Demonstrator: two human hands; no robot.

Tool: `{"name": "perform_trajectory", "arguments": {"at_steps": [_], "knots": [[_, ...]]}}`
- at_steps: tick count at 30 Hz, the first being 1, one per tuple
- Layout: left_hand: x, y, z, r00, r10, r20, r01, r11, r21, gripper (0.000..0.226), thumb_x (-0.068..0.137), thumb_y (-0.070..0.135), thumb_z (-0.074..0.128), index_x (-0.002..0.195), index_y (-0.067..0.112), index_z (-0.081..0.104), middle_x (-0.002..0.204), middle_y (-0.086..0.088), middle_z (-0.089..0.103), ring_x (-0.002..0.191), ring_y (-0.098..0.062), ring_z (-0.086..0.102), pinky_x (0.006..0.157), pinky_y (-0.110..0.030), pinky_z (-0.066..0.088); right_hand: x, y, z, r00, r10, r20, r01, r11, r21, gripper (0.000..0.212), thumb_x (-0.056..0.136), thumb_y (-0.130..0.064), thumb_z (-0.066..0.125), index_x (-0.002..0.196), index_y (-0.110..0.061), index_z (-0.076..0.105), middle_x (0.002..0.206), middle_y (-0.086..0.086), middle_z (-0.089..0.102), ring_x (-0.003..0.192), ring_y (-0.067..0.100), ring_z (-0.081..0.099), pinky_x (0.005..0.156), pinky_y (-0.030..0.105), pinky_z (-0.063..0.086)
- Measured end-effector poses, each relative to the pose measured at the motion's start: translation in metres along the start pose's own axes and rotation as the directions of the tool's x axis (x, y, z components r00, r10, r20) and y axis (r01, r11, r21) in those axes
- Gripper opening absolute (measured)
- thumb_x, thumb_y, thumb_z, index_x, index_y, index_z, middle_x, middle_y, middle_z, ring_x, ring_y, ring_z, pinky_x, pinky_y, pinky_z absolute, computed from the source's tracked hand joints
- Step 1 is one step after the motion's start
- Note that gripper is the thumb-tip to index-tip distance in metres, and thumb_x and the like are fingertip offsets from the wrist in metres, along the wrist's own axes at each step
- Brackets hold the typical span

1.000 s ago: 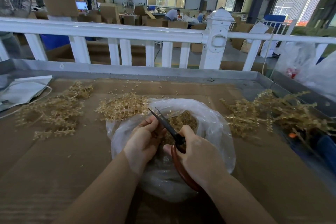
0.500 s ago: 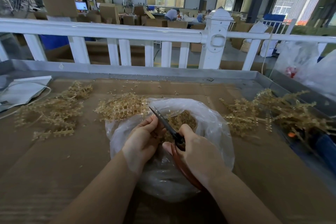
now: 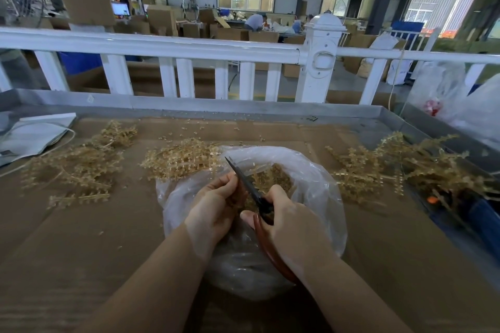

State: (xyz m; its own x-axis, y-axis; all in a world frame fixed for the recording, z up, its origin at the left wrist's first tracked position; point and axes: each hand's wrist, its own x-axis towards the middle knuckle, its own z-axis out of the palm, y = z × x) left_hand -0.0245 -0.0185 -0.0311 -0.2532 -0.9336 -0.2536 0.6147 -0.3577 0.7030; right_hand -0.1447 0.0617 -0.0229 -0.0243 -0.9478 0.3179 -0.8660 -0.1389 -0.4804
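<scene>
Clear crumpled plastic bag (image 3: pixel 319 186), mouth open, centre front on brown cardboard tabletop (image 3: pixel 94 238), part-filled with tan plastic sprig pieces (image 3: pixel 278 178); right hand (image 3: pixel 295 227) gripping red-brown-handled dark-bladed scissors (image 3: pixel 249 184), blades slanting up-left over bag, handles partly hidden under palm; left hand (image 3: pixel 213 208) curled round small tan sprig (image 3: pixel 234 199), mostly hidden by fingers.

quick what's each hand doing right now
left hand: holding a tan plastic sprig
right hand: holding the scissors
</scene>
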Motion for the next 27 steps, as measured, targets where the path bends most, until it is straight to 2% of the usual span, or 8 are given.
{"name": "perform_trajectory", "arguments": {"at_steps": [2, 5, 9, 13, 17, 22, 27], "knots": [[-0.0028, -0.0023, 0.0026, 1.0, 0.013, 0.004, -0.013, 1.0, 0.022, 0.02, 0.09, -0.003, 0.049, 0.074, 0.005, 0.058, 0.077, -0.011, 0.059, 0.072, -0.02, 0.057, 0.079, -0.032, 0.047, 0.0012, -0.0012, -0.001, 1.0, 0.005, -0.016, -0.005, 1.0, 0.007, 0.034, 0.087, -0.062, 0.05, 0.091, -0.03, 0.039, 0.072, -0.01, 0.057, 0.067, 0.004, 0.055, 0.059, 0.015, 0.037], [-0.0045, -0.0024, 0.0033, 1.0, 0.02, -0.001, -0.02, 0.999, 0.039, 0.023, 0.09, -0.005, 0.047, 0.072, 0.006, 0.055, 0.077, -0.012, 0.058, 0.069, -0.02, 0.057, 0.074, -0.03, 0.049, 0.0045, -0.0032, -0.0026, 1.0, 0.007, 0.004, -0.007, 1.0, 0.008, 0.033, 0.087, -0.061, 0.05, 0.091, -0.03, 0.039, 0.073, -0.011, 0.056, 0.067, 0.004, 0.053, 0.056, 0.011, 0.033], [-0.0045, -0.0018, 0.0019, 1.0, 0.018, -0.008, -0.018, 0.999, 0.03, 0.025, 0.09, -0.006, 0.047, 0.071, 0.006, 0.056, 0.074, -0.012, 0.06, 0.066, -0.02, 0.059, 0.073, -0.031, 0.05, 0.0054, -0.0027, -0.0047, 1.0, -0.004, 0.017, 0.004, 1.0, -0.007, 0.032, 0.087, -0.061, 0.05, 0.091, -0.032, 0.039, 0.071, -0.013, 0.053, 0.061, -0.003, 0.048, 0.053, 0.01, 0.031], [-0.0034, -0.0015, 0.0002, 1.0, 0.014, -0.003, -0.014, 0.999, 0.039, 0.024, 0.089, -0.006, 0.048, 0.07, 0.005, 0.059, 0.067, -0.01, 0.065, 0.055, -0.017, 0.065, 0.055, -0.026, 0.057, 0.0051, -0.0033, -0.0058, 1.0, -0.011, 0.019, 0.011, 1.0, -0.023, 0.032, 0.087, -0.063, 0.049, 0.09, -0.033, 0.038, 0.07, -0.014, 0.054, 0.059, -0.005, 0.046, 0.05, 0.01, 0.029], [-0.0014, -0.0011, -0.0021, 1.0, 0.004, -0.002, -0.004, 0.998, 0.066, 0.022, 0.089, -0.005, 0.049, 0.073, 0.005, 0.061, 0.07, -0.011, 0.064, 0.06, -0.018, 0.064, 0.059, -0.028, 0.057, 0.0062, -0.0033, -0.0061, 0.999, 0.002, 0.034, -0.001, 1.0, -0.013, 0.032, 0.087, -0.062, 0.05, 0.09, -0.033, 0.037, 0.07, -0.013, 0.053, 0.06, -0.004, 0.047, 0.052, 0.01, 0.029], [-0.0011, -0.0009, -0.0029, 1.0, -0.002, -0.005, 0.003, 0.998, 0.065, 0.02, 0.088, -0.007, 0.05, 0.074, 0.004, 0.062, 0.078, -0.014, 0.063, 0.072, -0.023, 0.061, 0.078, -0.035, 0.05, 0.0084, -0.002, -0.0069, 0.999, 0.009, 0.041, -0.008, 1.0, -0.013, 0.034, 0.087, -0.06, 0.052, 0.089, -0.03, 0.037, 0.067, -0.013, 0.051, 0.061, 0.001, 0.048, 0.053, 0.01, 0.03], [-0.0024, -0.001, -0.0017, 1.0, -0.004, -0.01, 0.005, 0.996, 0.089, 0.018, 0.088, -0.005, 0.05, 0.077, 0.005, 0.059, 0.079, -0.015, 0.062, 0.069, -0.023, 0.062, 0.07, -0.034, 0.052, 0.0092, -0.0008, -0.0042, 0.999, 0.012, 0.034, -0.011, 1.0, -0.022, 0.034, 0.088, -0.058, 0.052, 0.092, -0.028, 0.038, 0.066, -0.013, 0.048, 0.063, 0.003, 0.049, 0.052, 0.01, 0.031]]}}
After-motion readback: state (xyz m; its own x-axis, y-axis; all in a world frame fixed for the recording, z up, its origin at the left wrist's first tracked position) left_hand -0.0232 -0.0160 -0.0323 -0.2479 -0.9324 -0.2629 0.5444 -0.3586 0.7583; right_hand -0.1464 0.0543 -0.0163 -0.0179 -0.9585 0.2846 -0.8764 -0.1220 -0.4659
